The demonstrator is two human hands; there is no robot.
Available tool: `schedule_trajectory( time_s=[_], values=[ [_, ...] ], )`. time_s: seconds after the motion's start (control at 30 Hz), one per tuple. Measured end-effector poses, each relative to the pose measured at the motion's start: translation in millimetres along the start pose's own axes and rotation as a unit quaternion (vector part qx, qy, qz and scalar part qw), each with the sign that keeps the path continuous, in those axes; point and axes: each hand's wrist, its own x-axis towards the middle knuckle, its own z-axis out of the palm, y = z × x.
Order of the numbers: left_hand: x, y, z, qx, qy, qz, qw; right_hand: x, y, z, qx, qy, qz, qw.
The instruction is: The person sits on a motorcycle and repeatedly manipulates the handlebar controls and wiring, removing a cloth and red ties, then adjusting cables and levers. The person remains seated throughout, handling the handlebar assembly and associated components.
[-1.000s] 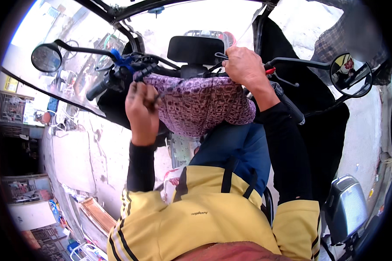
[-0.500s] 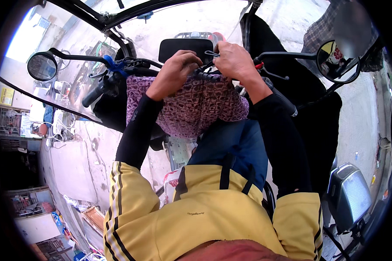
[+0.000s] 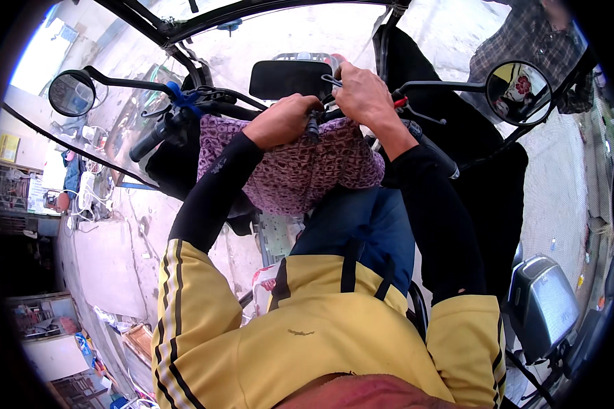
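My left hand (image 3: 283,121) is closed on a short, dark, ridged piece (image 3: 312,128) at the top edge of a purple patterned cloth cover (image 3: 273,177), which hangs across the handlebar. Just right of it, my right hand (image 3: 361,95) pinches a thin dark loop (image 3: 331,80) at the bar's middle, beside a red lever fitting (image 3: 400,102). A black rectangular panel (image 3: 283,80) stands behind both hands. What lies under my fingers is partly hidden.
Round mirrors (image 3: 71,93) (image 3: 518,92) flank the bar inside a black-framed canopy. A person in a checked shirt (image 3: 532,37) stands beyond at top right. A lamp (image 3: 546,307) is at lower right. Cluttered shelving (image 3: 20,191) lines the left over concrete ground (image 3: 109,252).
My left hand moved from the cover's left end rightward to the middle, beside my right hand, bringing the dark ridged piece, which now hangs more upright. The checked-shirted person shows more.
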Motion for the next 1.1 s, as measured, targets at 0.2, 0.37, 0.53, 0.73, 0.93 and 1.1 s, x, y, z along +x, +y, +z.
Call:
schedule_trajectory(
  time_s=[0.2, 0.37, 0.53, 0.73, 0.93, 1.1],
  values=[
    [11, -5, -11, 0.034, -0.083, -0.009, 0.996, -1, 2, 1, -0.002, 0.009, -0.026, 1.000],
    [-7, -23, -2, -0.070, -0.012, 0.011, 0.997, -3, 4, 2, 0.010, 0.027, -0.044, 0.999],
    [-13, -22, -15, -0.435, -0.036, -0.081, 0.896, -3, 5, 2, 0.018, 0.019, -0.038, 0.999],
    [8, -17, -11, -0.285, -0.048, -0.021, 0.957, 2, 7, 6, 0.033, 0.024, -0.035, 0.999],
    [27, -5, -3, -0.176, -0.002, 0.108, 0.978, 5, 11, 5, 0.027, 0.032, -0.033, 0.999],
    [8, -30, -4, -0.292, 0.072, 0.017, 0.953, 3, 7, 3, 0.036, 0.027, -0.051, 0.998]
  ],
)
